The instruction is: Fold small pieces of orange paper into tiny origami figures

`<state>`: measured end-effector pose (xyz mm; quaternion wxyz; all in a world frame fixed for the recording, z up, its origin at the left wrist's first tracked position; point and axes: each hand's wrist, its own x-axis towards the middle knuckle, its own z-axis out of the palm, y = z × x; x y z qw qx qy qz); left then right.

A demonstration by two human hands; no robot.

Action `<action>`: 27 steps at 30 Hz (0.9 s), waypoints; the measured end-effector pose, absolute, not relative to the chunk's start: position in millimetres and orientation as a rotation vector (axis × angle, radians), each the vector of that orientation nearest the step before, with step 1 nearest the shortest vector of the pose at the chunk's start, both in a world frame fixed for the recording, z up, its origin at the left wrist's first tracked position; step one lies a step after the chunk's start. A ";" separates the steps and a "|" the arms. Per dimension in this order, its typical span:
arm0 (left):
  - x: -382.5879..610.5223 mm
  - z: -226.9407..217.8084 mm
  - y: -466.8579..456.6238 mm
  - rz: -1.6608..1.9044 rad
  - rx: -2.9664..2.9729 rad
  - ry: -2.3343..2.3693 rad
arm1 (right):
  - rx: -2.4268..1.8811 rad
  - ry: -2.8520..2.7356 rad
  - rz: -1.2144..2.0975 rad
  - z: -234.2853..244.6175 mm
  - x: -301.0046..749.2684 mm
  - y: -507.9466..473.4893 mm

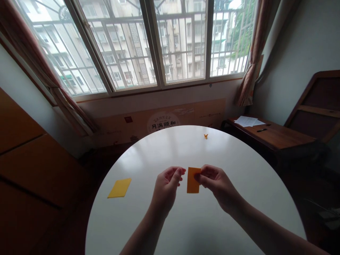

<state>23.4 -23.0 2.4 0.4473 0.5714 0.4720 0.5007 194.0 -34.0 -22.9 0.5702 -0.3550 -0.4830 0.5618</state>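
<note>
An orange piece of paper (192, 185), folded into an upright rectangle, is held above the white table. My right hand (216, 180) pinches its right edge between thumb and fingers. Just left of the paper is my left hand (168, 181), its fingers curled and the thumb pressed against the index finger. A narrow gap separates its fingertips from the paper, and nothing shows in them. To the left on the table lies a stack or sheet of yellow square paper (119, 188). A small orange folded paper piece (206, 136) rests near the far edge.
The round white table (148, 148) has its far edge close to the wall below a barred window (183, 46). A wooden side table (281, 134) with white papers (248, 121) stands at the right. An orange-brown cabinet (23, 170) is at the left.
</note>
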 end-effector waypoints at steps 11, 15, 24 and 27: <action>25.7 11.6 -35.0 1.143 1.416 1.112 | -0.809 -1.120 1.424 -27.5 192.3 -35.9; 24.9 9.4 -33.7 1.109 1.395 1.116 | -0.846 -1.161 1.352 -29.6 192.6 -35.5; 23.5 4.1 -30.0 1.127 1.427 1.164 | -0.878 -1.232 1.215 -27.5 190.6 -35.4; 23.3 2.6 -29.5 1.128 1.444 1.166 | -0.881 -1.265 1.170 -27.7 191.2 -35.7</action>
